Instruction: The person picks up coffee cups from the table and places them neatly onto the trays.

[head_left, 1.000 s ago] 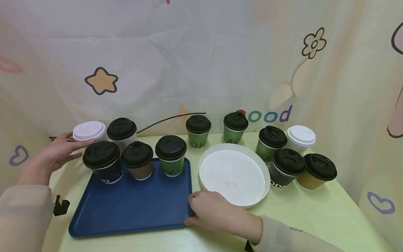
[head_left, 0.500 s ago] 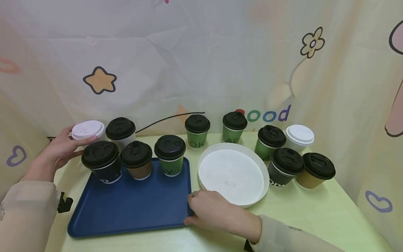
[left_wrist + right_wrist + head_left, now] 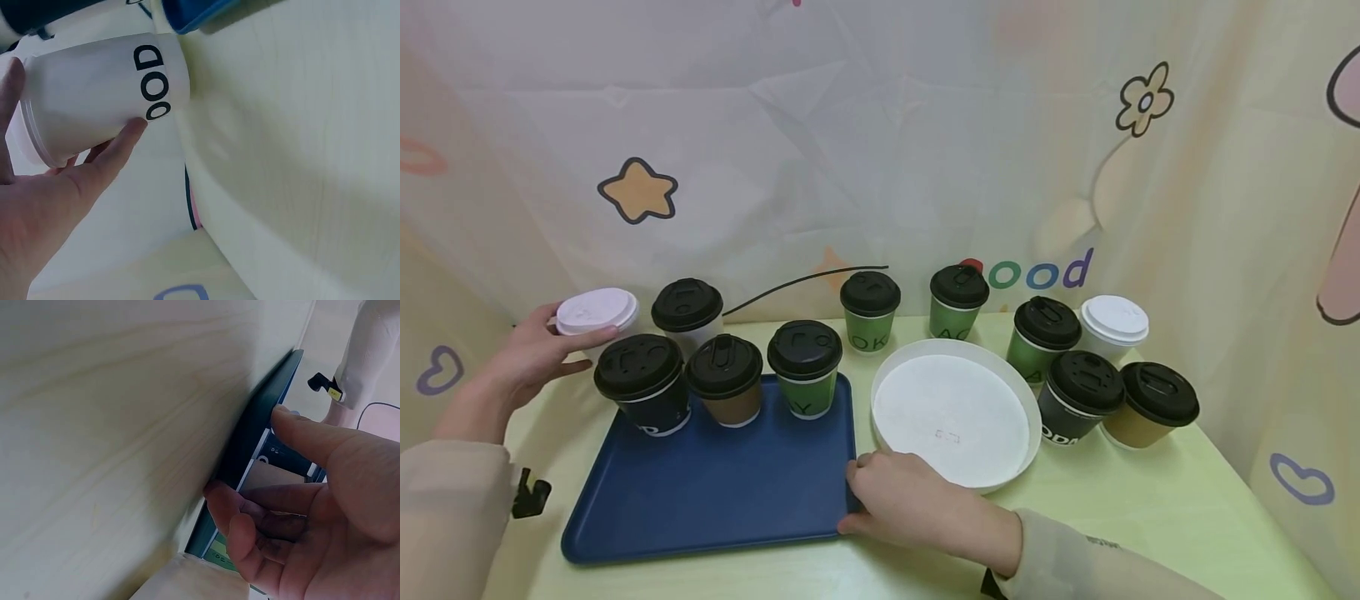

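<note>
At the table's back left, my left hand (image 3: pixel 535 354) holds a white paper cup with a white lid (image 3: pixel 598 312). The left wrist view shows thumb and fingers round this white cup (image 3: pixel 106 94), which has black letters near its base. My right hand (image 3: pixel 917 504) grips the right edge of a blue tray (image 3: pixel 715 492); in the right wrist view the thumb lies over the tray's rim (image 3: pixel 253 434) and the fingers curl at its underside. Along the tray's back stand a black cup (image 3: pixel 651 408), a brown cup (image 3: pixel 737 406) and a green cup (image 3: pixel 810 392), all with black lids.
A white cup with a black lid (image 3: pixel 688 312) stands behind the tray. Right of the tray lies a round white dish (image 3: pixel 955 417). Several lidded cups stand behind and beside it, including a green one (image 3: pixel 871 321) and a tan one (image 3: pixel 1142 425). A patterned curtain (image 3: pixel 880 150) hangs behind.
My left hand has moved the white-lidded cup a little to the left, away from the white cup with the black lid. The right hand and the tray have stayed put.
</note>
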{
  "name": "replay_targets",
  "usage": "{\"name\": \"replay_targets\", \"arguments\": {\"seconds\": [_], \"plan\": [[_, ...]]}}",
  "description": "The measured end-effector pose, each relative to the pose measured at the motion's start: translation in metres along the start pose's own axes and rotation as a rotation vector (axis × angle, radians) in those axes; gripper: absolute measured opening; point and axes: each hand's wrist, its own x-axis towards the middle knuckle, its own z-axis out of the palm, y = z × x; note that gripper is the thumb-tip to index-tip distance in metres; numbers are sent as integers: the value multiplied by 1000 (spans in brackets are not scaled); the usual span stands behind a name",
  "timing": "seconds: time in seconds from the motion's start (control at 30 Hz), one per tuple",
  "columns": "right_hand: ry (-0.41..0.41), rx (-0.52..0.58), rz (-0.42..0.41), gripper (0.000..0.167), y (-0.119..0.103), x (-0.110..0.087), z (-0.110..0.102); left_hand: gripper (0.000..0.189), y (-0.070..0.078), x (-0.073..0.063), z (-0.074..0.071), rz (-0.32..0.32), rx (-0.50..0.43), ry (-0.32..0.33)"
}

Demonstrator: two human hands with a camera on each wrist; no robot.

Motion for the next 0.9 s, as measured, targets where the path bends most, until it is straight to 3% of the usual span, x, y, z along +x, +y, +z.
{"name": "replay_targets", "arguments": {"seconds": [0.17,0.3,0.43,0.7,0.83,0.9], "plan": [[2,5,-4,49,0,0,0,89,-10,-10,-11,65,6,3],[8,3,-8,48,0,0,0,69,-22,-23,-21,116,6,23],[4,2,-4,48,0,1,0,62,-31,-36,-30,136,16,32],[14,-1,-5,46,1,-1,1,84,-41,-47,-41,79,113,-13],[17,2,-4,46,0,-2,1,91,-60,-45,-54,37,132,-50],[17,1,-2,46,0,-1,1,85,-71,-45,-60,37,125,-54]]}}
